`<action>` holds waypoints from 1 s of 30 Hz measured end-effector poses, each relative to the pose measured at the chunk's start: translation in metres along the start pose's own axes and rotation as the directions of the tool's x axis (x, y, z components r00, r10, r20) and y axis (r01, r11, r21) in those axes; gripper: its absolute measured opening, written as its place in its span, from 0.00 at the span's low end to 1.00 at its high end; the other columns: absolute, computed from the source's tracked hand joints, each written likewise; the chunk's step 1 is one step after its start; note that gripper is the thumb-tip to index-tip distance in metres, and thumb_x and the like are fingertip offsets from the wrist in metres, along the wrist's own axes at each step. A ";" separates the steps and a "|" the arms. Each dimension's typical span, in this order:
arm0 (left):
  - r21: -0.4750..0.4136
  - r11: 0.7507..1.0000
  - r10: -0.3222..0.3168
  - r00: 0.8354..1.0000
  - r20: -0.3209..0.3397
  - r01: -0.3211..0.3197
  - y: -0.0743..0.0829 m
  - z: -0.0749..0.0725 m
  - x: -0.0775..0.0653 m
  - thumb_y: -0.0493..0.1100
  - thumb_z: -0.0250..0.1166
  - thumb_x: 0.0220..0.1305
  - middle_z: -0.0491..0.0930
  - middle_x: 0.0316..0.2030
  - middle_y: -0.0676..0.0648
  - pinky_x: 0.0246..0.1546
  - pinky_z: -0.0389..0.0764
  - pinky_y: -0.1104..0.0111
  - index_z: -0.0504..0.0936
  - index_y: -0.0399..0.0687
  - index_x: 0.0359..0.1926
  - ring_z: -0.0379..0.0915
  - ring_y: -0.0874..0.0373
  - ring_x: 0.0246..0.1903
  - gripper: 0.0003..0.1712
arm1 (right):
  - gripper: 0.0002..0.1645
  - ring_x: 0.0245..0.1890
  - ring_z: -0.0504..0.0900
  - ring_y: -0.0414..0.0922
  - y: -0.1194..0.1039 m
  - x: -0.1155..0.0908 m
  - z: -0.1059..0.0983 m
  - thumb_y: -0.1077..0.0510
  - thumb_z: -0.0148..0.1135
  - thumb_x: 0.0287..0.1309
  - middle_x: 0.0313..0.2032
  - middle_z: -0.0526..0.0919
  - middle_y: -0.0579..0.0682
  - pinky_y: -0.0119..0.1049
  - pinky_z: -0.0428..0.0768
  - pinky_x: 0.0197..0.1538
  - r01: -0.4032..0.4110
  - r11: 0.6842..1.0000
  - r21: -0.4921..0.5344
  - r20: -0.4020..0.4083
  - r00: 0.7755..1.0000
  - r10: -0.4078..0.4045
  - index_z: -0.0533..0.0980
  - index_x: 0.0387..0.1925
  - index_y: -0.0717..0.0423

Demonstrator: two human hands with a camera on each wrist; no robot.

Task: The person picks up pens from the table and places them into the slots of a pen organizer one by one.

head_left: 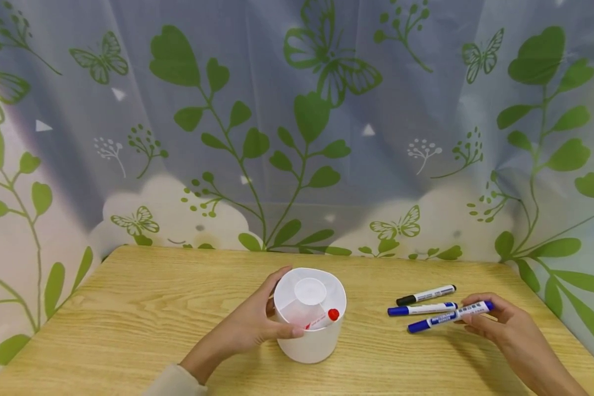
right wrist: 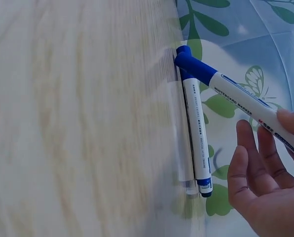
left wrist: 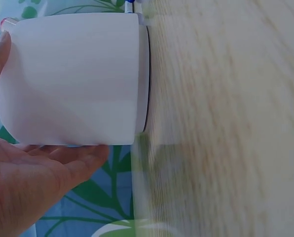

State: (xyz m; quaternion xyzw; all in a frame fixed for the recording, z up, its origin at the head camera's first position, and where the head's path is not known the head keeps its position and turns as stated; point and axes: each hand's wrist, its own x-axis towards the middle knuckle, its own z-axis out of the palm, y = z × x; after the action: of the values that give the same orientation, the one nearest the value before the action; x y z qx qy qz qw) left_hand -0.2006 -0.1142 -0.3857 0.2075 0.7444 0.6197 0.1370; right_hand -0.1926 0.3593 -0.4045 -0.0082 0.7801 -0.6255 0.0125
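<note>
A white round pen holder (head_left: pixel 309 346) stands upright on the table, with a red-capped marker (head_left: pixel 333 315) leaning inside it. My left hand (head_left: pixel 247 324) grips the holder from its left side, thumb over the near rim. At the right, my right hand (head_left: pixel 510 330) pinches a blue whiteboard marker (right wrist: pixel 236 96) between thumb and fingers, its capped end pointing left and tilted down. Just behind it lie a second blue marker (head_left: pixel 422 309) and a black marker (head_left: pixel 425 295) on the table. The right wrist view hides the black marker.
The wooden table (head_left: pixel 178 291) reaches back to a curtain (head_left: pixel 257 137) printed with green leaves and butterflies. Bare tabletop lies between the pen holder and the markers.
</note>
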 end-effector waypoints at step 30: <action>-0.012 1.000 0.015 0.999 0.035 -0.015 0.000 -0.003 0.000 0.41 0.79 0.60 0.62 0.76 0.40 0.67 0.77 0.48 0.49 0.51 0.83 0.61 0.37 0.76 0.60 | 0.23 0.44 0.88 0.41 -0.053 0.004 0.051 0.72 0.52 0.75 0.44 0.84 0.45 0.40 0.90 0.48 0.200 0.912 0.358 0.046 0.972 -0.231 0.65 0.63 0.48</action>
State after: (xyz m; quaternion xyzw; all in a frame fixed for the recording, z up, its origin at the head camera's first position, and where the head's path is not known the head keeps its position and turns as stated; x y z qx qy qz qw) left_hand -0.2018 -0.1172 -0.3848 0.2231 0.7367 0.6213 0.1464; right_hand -0.1949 0.2981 -0.3637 -0.1194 0.6490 -0.7510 -0.0211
